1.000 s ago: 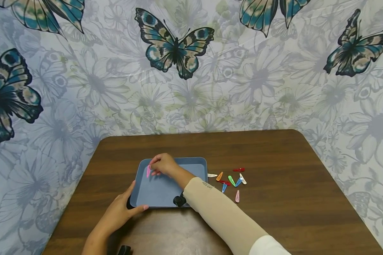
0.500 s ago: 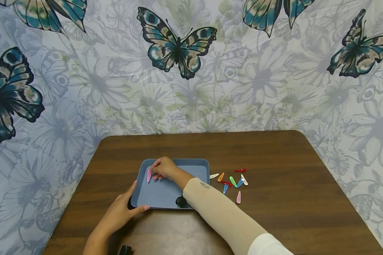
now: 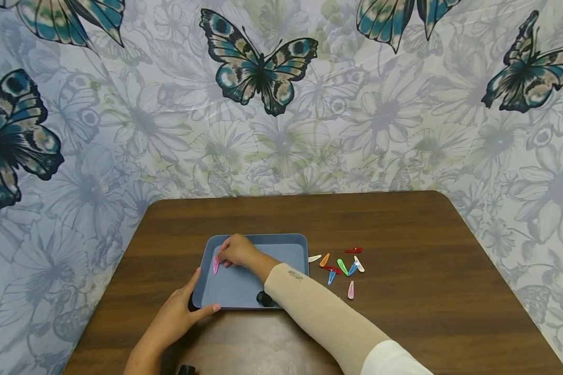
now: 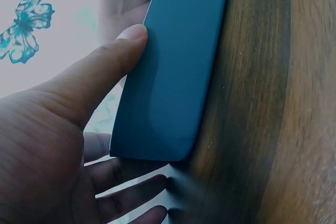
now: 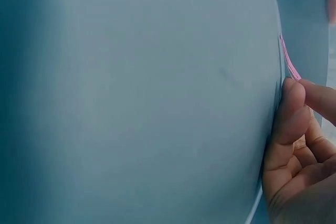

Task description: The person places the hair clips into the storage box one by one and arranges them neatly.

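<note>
A pink snap hair clip (image 3: 216,265) stands at the left side of the blue-grey tray (image 3: 244,291). My right hand (image 3: 236,251) pinches this clip between thumb and fingertips, low over the tray floor; in the right wrist view the clip's (image 5: 290,61) pointed end sticks out past the fingers. Around the tray's near left corner, my left hand (image 3: 173,316) holds on, thumb against the front wall and fingers along the left side. The left wrist view has the thumb (image 4: 113,56) on the tray's wall (image 4: 178,77).
Right of the tray lie several loose hair clips: white (image 3: 314,258), orange (image 3: 325,260), green (image 3: 342,267), red (image 3: 354,250), blue and a pink one (image 3: 351,290). A dark rounded object (image 3: 264,298) shows under the right forearm. Brown wooden table (image 3: 403,312); butterfly-patterned cloth (image 3: 281,146) behind.
My right hand has lowered with the pink clip and shifted slightly left toward the tray's left wall. My left hand keeps its place at the corner; the loose clips look unmoved.
</note>
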The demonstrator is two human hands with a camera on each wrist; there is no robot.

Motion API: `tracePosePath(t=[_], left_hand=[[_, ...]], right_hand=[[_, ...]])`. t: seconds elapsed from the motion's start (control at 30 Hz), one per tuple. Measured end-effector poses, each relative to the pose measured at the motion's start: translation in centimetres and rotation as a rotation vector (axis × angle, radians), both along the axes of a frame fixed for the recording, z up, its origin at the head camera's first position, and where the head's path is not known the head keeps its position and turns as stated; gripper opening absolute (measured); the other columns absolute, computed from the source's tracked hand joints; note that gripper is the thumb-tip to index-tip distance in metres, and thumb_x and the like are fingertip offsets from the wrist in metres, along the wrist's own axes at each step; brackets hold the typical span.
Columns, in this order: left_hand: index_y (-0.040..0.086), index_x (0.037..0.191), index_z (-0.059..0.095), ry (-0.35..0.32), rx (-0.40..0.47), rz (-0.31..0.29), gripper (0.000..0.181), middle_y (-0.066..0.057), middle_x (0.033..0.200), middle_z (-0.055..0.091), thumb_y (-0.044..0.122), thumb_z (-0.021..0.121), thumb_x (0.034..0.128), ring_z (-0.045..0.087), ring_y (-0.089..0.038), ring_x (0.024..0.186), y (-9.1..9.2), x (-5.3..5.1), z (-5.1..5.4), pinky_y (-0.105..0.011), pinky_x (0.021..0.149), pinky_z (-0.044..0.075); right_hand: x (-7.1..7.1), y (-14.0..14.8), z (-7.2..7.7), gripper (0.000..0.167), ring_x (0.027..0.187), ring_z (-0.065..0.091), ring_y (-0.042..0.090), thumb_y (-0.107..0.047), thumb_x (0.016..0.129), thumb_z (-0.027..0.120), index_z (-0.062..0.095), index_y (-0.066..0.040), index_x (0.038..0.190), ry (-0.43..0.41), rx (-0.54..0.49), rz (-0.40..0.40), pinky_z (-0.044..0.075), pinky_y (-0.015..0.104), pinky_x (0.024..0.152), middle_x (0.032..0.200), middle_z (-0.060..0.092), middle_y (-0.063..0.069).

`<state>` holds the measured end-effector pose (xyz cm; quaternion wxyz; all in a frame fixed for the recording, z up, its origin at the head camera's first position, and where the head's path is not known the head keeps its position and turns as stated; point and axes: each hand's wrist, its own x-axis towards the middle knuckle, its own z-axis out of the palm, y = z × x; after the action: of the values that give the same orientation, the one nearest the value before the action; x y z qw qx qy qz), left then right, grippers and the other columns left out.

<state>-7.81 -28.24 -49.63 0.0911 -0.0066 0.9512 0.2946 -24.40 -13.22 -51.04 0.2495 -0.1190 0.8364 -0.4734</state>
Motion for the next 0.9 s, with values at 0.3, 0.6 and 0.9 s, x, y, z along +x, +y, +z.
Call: tracePosePath(t=[0.3, 0.6, 0.9], left_hand=[[0.005, 0.163, 0.012, 0.001, -0.001, 0.010, 0.114, -0.029, 0.159, 0.034, 0.069, 0.066, 0.0849, 0.039, -0.056, 0.140, 0.23, 0.49, -0.03, -0.071, 0.107, 0.037], [0.004, 0.162, 0.013, 0.022, 0.015, 0.016, 0.114, -0.030, 0.158, 0.036, 0.068, 0.067, 0.0856, 0.039, -0.056, 0.140, 0.48, 0.88, 0.04, -0.071, 0.108, 0.036], [0.005, 0.163, 0.011, 0.006, 0.016, 0.020, 0.114, -0.030, 0.159, 0.034, 0.069, 0.065, 0.0856, 0.037, -0.055, 0.142, 0.46, 0.93, -0.04, -0.070, 0.109, 0.036]], right_hand=[[0.01, -0.19, -0.33, 0.019, 0.049, 0.052, 0.005, -0.017, 0.083, 0.081, 0.071, -0.018, 0.067, 0.085, 0.088, 0.050, 0.038, 0.020, 0.045, 0.054, 0.061, -0.005], [0.24, 0.12, -0.49, 0.018, 0.052, 0.052, 0.004, -0.023, 0.086, 0.078, 0.071, -0.020, 0.069, 0.170, 0.146, 0.147, 0.039, 0.019, 0.048, 0.056, 0.061, -0.010], [0.54, 0.04, -0.46, 0.021, 0.050, 0.050, 0.004, -0.023, 0.086, 0.078, 0.069, -0.021, 0.067, 0.218, 0.180, 0.169, 0.036, 0.020, 0.047, 0.054, 0.058, -0.010]])
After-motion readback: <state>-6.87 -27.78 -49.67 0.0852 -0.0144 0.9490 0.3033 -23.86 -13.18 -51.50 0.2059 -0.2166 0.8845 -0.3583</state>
